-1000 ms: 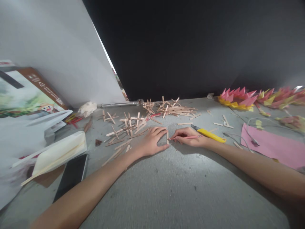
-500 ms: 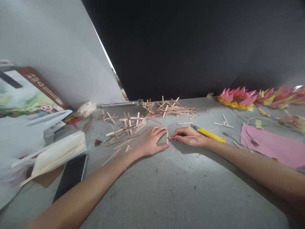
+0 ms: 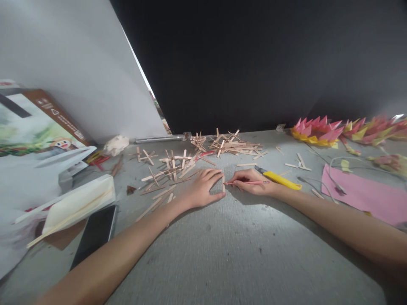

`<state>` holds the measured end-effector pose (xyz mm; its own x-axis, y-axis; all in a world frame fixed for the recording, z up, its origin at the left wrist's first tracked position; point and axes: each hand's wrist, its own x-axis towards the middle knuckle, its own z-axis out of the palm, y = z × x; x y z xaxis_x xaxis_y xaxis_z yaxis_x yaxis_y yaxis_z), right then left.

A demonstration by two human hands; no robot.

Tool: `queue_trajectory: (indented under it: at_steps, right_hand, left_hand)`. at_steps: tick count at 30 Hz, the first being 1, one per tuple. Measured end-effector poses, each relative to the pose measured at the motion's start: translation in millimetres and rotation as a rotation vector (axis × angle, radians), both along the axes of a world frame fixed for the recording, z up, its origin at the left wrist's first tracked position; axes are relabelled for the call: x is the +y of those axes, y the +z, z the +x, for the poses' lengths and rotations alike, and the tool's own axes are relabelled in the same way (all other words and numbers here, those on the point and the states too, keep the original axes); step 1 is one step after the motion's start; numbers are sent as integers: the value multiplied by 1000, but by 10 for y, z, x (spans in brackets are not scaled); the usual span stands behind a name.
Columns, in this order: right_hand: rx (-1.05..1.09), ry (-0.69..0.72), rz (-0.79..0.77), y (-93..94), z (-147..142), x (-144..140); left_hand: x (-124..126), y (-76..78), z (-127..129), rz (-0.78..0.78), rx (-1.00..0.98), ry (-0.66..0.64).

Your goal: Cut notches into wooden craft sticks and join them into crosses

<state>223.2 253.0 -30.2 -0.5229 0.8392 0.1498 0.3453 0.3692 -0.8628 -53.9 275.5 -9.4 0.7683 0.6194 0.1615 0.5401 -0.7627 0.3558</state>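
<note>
A short wooden craft stick lies upright in view on the grey tabletop. My left hand steadies it, fingertips at its far end and thumb at its near end. Pinched in my right hand is a pink pencil, its tip at the stick's right side. A yellow utility knife lies just beyond my right wrist. Behind my hands is a heap of craft sticks, with several crossed into small frames.
A black phone and an open notebook lie left, by a printed box. On the right are pink-and-yellow folded paper pieces, a pink sheet and a cable. A black panel stands behind.
</note>
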Motion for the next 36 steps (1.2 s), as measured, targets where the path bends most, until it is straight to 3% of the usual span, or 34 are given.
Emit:
queue_trajectory:
  at_steps: [36]
  right_hand:
    - [-11,70,105,14,0,0]
  left_hand:
    - [4,-9,1,25,-6,-4]
